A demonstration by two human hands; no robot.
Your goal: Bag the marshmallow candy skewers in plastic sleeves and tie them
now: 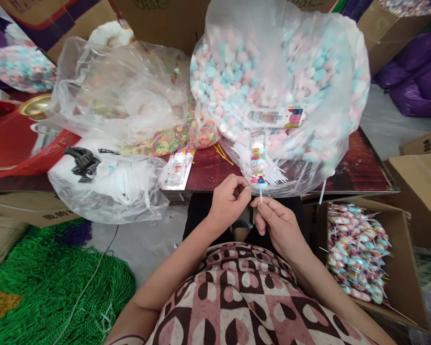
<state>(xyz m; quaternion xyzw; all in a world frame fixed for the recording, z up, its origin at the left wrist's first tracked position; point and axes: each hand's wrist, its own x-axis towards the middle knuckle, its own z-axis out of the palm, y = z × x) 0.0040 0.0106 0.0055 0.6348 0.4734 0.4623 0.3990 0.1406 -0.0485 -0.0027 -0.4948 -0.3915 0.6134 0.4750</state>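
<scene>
My right hand (276, 223) is closed on the white stick of a candy skewer (258, 160), which stands upright in a clear printed wrapper with pastel pieces stacked on it. My left hand (229, 197) pinches at the bottom of the wrapper, just left of the stick. Both hands work at the front edge of the dark red table (359, 167). Right behind the skewer sits a big clear bag of pink, blue and white marshmallows (273, 72). Loose white sticks (276, 173) lie fanned under that bag.
A bag of colourful cereal rings (172, 136) and a flat printed wrapper (177, 168) lie left of centre. A cardboard box of finished wrapped skewers (355, 249) stands at right. Red basket (17, 148) at left, green netting (57, 282) on the floor, more boxes around.
</scene>
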